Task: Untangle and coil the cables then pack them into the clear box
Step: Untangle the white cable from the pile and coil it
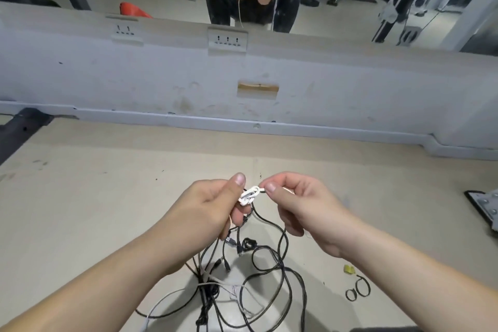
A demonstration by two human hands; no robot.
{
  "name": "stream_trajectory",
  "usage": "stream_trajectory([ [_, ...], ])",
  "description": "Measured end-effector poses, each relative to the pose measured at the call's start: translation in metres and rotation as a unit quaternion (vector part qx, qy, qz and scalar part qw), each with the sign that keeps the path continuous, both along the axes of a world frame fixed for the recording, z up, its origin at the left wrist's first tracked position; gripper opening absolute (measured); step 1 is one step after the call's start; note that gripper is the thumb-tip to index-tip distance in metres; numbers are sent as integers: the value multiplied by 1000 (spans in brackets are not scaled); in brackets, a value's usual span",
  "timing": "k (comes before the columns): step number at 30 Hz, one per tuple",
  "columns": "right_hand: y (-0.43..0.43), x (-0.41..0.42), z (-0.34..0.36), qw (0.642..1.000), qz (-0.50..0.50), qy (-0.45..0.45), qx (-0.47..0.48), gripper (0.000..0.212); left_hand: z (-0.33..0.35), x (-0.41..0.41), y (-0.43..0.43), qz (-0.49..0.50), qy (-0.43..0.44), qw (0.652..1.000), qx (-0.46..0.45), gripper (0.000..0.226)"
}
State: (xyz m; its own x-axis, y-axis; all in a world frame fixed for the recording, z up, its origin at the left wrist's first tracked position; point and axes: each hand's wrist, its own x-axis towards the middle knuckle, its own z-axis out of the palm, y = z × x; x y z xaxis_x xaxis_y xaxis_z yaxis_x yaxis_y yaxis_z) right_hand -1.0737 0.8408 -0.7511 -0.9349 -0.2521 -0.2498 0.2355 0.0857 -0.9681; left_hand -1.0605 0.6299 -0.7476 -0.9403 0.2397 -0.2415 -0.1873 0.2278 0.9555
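A small knot in a white cable (250, 195) is held up between both hands above the beige floor. My left hand (213, 210) pinches the knot's left side between thumb and fingers. From the right, the fingertips of my right hand (296, 205) pinch the white cable at the knot. Below the hands hangs a tangle of black cables (269, 272) with several plugs, mixed with more white cable (231, 291) lying on the floor. No clear box is in view.
Two small black rings (358, 290) and a yellow scrap (349, 269) lie on the floor at the right. A grey metal bracket (485, 210) sits at the right edge. A low white wall with sockets (227, 40) runs ahead, under a mirror showing a person.
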Motion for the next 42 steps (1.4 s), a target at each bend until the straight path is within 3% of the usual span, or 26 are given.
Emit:
stream_trajectory([
  [4, -2, -12, -6, 999, -36, -22, 16, 15, -4, -4, -2, 49, 51, 997, 8, 16],
  [6, -3, -14, -9, 998, -35, -49, -2, 11, -7, -4, -4, 59, 87, 994, -5, 24],
  [10, -7, -15, -8, 993, -3, -98, -60, 17, -7, -2, -3, 78, 136, 987, -41, 13],
  [18, -13, -2, -1, 996, 20, -58, -70, 23, -1, 7, 3, 86, 148, 985, 34, 18],
  [30, -16, 16, 11, 994, 50, -36, -95, 28, 1, 27, 16, 93, 243, 965, -35, 16],
  [34, -17, 18, 7, 995, 91, 16, 26, 63, -1, 27, 16, 75, 163, 982, -62, 18],
  [35, -15, 17, 7, 994, 99, 14, 33, 63, -1, 25, 14, 74, 135, 986, -60, 16],
  [39, 0, 9, 12, 995, 101, 3, -21, 26, 5, 18, 5, 140, 63, 988, 11, 9],
  [42, 9, 4, 13, 996, 75, -6, -44, 18, 8, 16, 1, 166, 20, 984, 61, 4],
])
